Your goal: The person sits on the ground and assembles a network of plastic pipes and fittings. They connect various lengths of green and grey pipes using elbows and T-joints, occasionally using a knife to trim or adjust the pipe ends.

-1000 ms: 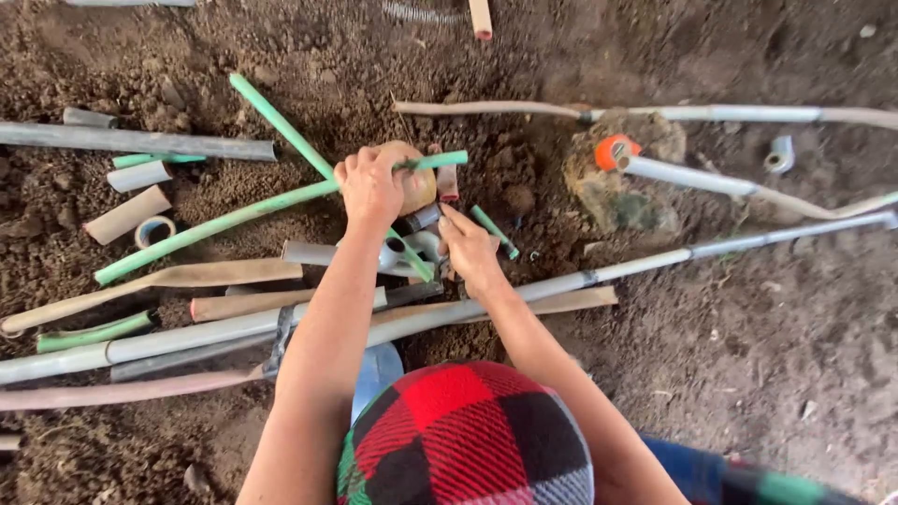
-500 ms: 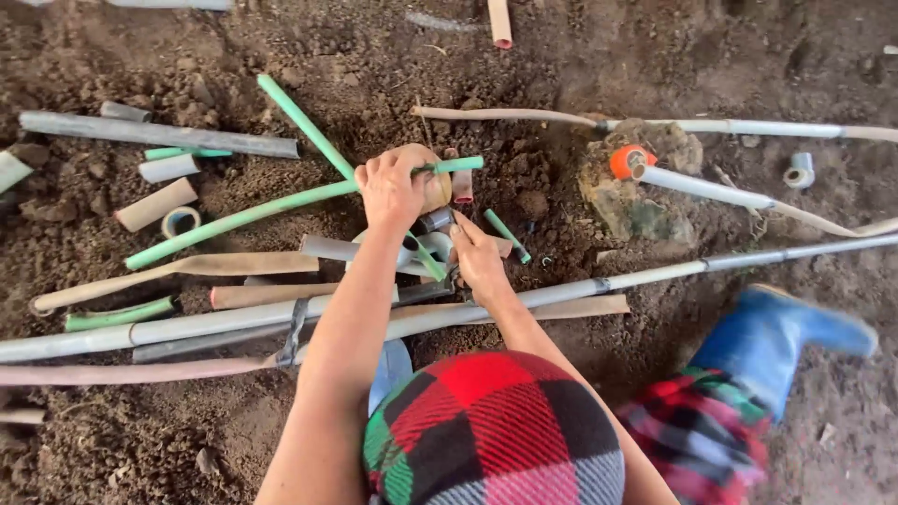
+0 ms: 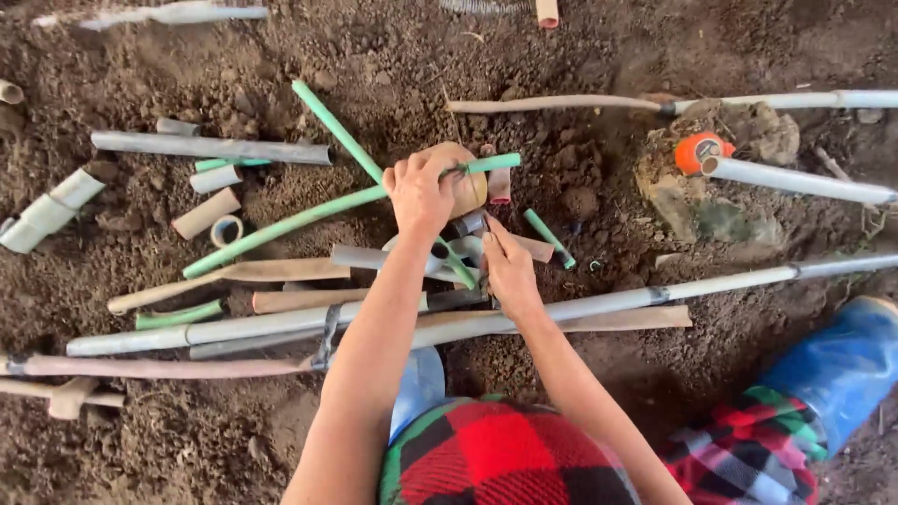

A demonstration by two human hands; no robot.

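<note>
Two bare hands work a pipe pile on dug soil [image 3: 599,56]: left hand [image 3: 423,192] clenched around a long green pipe [image 3: 290,223], likely light, stiff and dirt-slick, right hand [image 3: 510,271] pressing grey pipe ends [image 3: 374,257], grip unclear.

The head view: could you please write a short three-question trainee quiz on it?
1. True or false: the left hand grips a long green pipe.
2. What lies under everything? A) tiles B) bare soil C) grass
3. Fill in: the right hand rests among short ____ pipe pieces.

Key: 1 true; 2 B, the soil; 3 grey.
</note>
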